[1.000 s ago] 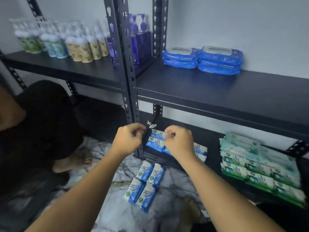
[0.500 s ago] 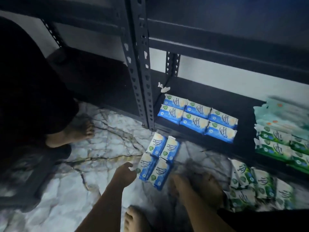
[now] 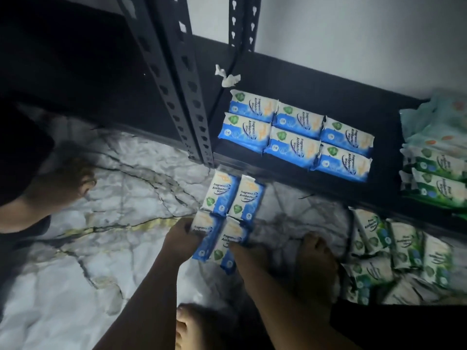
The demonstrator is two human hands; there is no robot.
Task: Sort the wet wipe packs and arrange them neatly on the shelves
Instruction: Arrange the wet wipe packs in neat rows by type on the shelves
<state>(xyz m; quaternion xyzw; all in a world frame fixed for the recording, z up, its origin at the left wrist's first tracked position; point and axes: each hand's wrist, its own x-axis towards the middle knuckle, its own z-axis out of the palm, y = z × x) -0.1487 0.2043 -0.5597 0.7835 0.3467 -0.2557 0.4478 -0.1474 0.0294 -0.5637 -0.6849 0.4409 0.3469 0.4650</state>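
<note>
Dim, partly blurred view down at a marble-look floor (image 3: 101, 261) in front of a black steel rack (image 3: 188, 102). Four blue antibacterial wipe packs sit in a 2x2 block on the floor just in front of the rack's post; the far pair (image 3: 235, 195) lies flat, side by side, touching; the near two are at the hands. The left grip (image 3: 180, 239) is at the left edge of the near-left blue pack (image 3: 206, 236), fingers curled under that edge & pinching it; the right grip (image 3: 252, 252) is on the right side w/ fingertips on the near-right blue pack (image 3: 233, 238); can't tell if it's closed round that pack or just pressing, too dark.

On the bottom shelf (image 3: 389, 137): six shelved blue packs (image 3: 295, 133) in two rows of three, edges touching, at the shelf's left end; a crumpled white paper scrap (image 3: 228, 78) just behind them near the back post; stacked green packs (image 3: 437, 173) at the right end, well apart from the blue ones. Loose green packs (image 3: 394, 251) lie uneven on the floor below the shelf's front edge, at right.

Wearer's bare right foot (image 3: 316, 263) is between the blue block & the loose green packs; left foot (image 3: 192, 327) near the bottom edge. A second person in dark clothes is at left; that person's bare foot (image 3: 75, 178) is on the floor.
</note>
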